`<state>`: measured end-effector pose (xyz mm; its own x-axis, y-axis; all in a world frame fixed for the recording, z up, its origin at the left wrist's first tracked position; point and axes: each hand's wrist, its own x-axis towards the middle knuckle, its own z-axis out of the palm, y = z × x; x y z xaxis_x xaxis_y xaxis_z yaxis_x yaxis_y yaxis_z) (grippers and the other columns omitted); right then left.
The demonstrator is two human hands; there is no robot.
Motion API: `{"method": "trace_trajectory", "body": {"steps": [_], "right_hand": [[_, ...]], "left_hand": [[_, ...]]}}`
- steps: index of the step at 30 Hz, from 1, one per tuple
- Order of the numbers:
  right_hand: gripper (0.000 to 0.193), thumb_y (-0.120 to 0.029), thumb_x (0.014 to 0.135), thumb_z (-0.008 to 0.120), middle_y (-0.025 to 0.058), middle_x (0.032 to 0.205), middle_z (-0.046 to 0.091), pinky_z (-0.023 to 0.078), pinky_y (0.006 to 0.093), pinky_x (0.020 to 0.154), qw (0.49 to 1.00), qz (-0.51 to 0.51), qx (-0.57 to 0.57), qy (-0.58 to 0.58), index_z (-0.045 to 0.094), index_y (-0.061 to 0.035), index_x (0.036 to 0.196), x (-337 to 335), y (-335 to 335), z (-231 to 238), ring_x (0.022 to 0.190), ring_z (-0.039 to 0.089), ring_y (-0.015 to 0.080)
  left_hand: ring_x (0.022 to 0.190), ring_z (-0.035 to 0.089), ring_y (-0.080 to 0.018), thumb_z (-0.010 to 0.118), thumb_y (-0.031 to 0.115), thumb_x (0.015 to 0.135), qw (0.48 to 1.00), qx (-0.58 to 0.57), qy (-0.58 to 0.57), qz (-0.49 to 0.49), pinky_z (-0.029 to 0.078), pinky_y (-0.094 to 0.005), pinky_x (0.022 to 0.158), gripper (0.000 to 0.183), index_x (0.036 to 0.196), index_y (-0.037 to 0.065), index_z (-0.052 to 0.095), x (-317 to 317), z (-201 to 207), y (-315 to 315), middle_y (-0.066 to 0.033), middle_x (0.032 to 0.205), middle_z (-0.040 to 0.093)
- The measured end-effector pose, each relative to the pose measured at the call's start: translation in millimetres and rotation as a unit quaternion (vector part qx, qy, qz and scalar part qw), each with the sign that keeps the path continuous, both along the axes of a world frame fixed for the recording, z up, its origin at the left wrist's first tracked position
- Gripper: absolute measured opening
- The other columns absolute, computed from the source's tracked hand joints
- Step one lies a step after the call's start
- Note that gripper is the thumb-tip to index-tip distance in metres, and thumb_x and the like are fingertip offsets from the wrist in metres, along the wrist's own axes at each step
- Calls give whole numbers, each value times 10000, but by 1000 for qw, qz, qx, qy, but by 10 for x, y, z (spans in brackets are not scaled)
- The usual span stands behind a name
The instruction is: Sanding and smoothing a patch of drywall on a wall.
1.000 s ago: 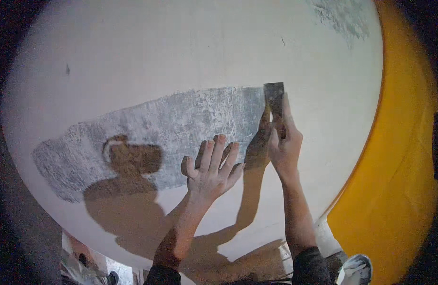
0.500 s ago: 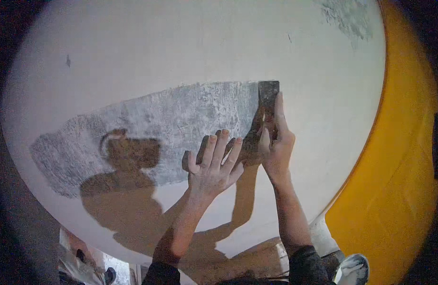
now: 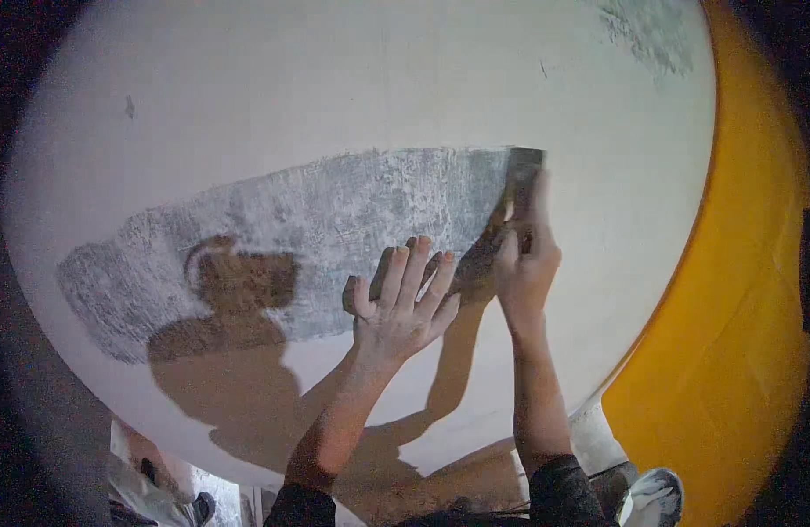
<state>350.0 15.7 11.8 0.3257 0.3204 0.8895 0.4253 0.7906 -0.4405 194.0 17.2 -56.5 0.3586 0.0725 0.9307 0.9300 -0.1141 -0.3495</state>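
A large pale, curved surface (image 3: 405, 79) spreads before me, with a long mottled grey patch (image 3: 352, 202) across its middle. My right hand (image 3: 528, 255) grips a dark, flat rectangular tool (image 3: 526, 162), its forefinger stretched along the right side. That tool lies against the surface at the patch's right end; its exact kind is unclear, and my fingers cover its lower part. Left of it, my left hand (image 3: 401, 303) is open, fingers spread over the patch's lower edge. Whether its palm touches the surface I cannot tell.
An orange-yellow sheet or wall (image 3: 712, 369) borders the curved surface on the right. Another grey smudge (image 3: 651, 35) marks the upper right. My shadow falls across the lower left. Below the rim, at bottom right, stands a whitish shoe-like thing (image 3: 653, 499); cluttered objects (image 3: 159, 483) lie bottom left.
My right hand and the dark tool have slid a little to the right, and the grey patch now reaches farther that way. My left hand has shifted slightly right, still spread.
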Motion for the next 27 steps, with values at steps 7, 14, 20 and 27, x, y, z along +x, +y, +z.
{"method": "trace_trajectory", "body": {"steps": [7, 14, 20, 27], "right_hand": [[657, 88, 763, 419, 234, 1055, 635, 421, 212, 578, 1000, -15, 5, -21, 352, -52, 1401, -12, -18, 34, 662, 469, 47], [656, 90, 764, 417, 159, 789, 545, 383, 216, 546, 999, -17, -2, -33, 345, -45, 1402, -111, -42, 6, 590, 381, 76], [652, 119, 785, 411, 80, 981, 644, 412, 190, 608, 998, -30, -33, -50, 328, -43, 1411, -151, -70, 49, 674, 456, 65], [633, 43, 794, 447, 263, 738, 559, 425, 273, 523, 996, -35, -21, -85, 341, -74, 1407, -216, -111, 47, 568, 499, 137]], "left_hand": [[1316, 344, -230, 512, 482, 823, 1000, 12, 1, -12, 10, -556, 1073, 580, 1343, 230, 463, -10, 8, -2, -81, 1422, 403], [1333, 320, -216, 523, 431, 801, 1000, -1, 10, -9, 8, -550, 1084, 586, 1348, 230, 458, -19, 26, -28, -67, 1425, 400], [1299, 368, -228, 586, 422, 731, 999, 17, 18, -41, 81, -562, 1043, 605, 1290, 208, 504, -53, -3, -11, -79, 1398, 434], [1301, 362, -228, 604, 433, 759, 994, 2, 32, -109, 92, -532, 1055, 553, 1254, 200, 524, -164, 40, -140, -69, 1386, 441]]}}
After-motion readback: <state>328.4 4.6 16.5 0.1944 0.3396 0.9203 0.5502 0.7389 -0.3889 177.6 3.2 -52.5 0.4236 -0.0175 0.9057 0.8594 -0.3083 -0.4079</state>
